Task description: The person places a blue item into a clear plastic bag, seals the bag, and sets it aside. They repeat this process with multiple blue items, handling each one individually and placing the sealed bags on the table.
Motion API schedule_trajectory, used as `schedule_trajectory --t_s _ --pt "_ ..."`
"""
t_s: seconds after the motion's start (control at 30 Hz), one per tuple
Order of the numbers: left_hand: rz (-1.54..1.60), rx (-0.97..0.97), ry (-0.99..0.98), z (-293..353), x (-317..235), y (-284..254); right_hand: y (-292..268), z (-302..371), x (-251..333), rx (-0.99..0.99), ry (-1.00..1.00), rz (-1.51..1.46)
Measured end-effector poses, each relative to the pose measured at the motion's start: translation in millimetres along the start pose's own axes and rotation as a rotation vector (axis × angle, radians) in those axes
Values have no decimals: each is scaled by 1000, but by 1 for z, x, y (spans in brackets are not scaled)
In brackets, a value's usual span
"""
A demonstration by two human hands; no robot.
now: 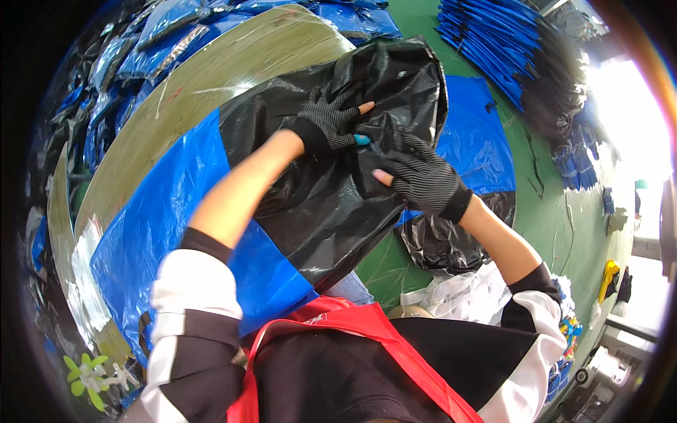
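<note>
A large blue-and-black bag (310,218) of shiny sheet material lies spread out in front of me, its blue end to the left and its black end to the right. My left hand (328,121), in a dark striped glove with some bare fingertips, rests on the black part with its fingers spread; one finger shows a turquoise tip. My right hand (427,178), gloved the same way, lies flat on the black part near its right edge, fingers stretched out. Partly beneath this bag, to the right, is another blue-and-black piece (476,141).
A pale curved board (282,35) lies behind the bag on the green table (536,211). Clear-wrapped blue packs (162,39) pile up at the far left. A thick stack of blue-and-black pieces (493,49) sits far right. White strips (458,296) are heaped near my right forearm.
</note>
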State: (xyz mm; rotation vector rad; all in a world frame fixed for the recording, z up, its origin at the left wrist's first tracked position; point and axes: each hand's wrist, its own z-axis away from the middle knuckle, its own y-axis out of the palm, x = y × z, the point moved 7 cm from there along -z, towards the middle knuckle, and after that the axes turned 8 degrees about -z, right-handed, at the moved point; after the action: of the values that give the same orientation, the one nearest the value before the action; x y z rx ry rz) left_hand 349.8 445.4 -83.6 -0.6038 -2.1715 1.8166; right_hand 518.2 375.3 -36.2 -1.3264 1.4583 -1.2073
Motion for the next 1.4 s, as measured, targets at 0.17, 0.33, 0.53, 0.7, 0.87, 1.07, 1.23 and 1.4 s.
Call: schedule_trajectory --t_s 0.17,0.33,0.53,0.7,0.87,1.07,1.23,1.4 --pt "-168 29 47 75 45 -56 15 26 -11 -154 58 -122" --pt "-141 8 -18 146 70 -15 15 26 -9 -254 76 -18" --pt "-60 -116 139 73 32 -48 -18 -6 -12 -208 220 -177" --pt "-6 -114 166 54 -19 13 -60 -81 -56 -182 30 178" --pt "-19 -69 -8 84 5 29 64 -159 -146 552 392 -64" --pt "211 -46 -149 98 27 12 128 -158 -162 527 362 -58" --pt "89 244 -77 267 82 -6 124 -152 -169 451 349 -53" --pt "271 635 -324 528 86 -74 127 -147 -181 473 516 14"
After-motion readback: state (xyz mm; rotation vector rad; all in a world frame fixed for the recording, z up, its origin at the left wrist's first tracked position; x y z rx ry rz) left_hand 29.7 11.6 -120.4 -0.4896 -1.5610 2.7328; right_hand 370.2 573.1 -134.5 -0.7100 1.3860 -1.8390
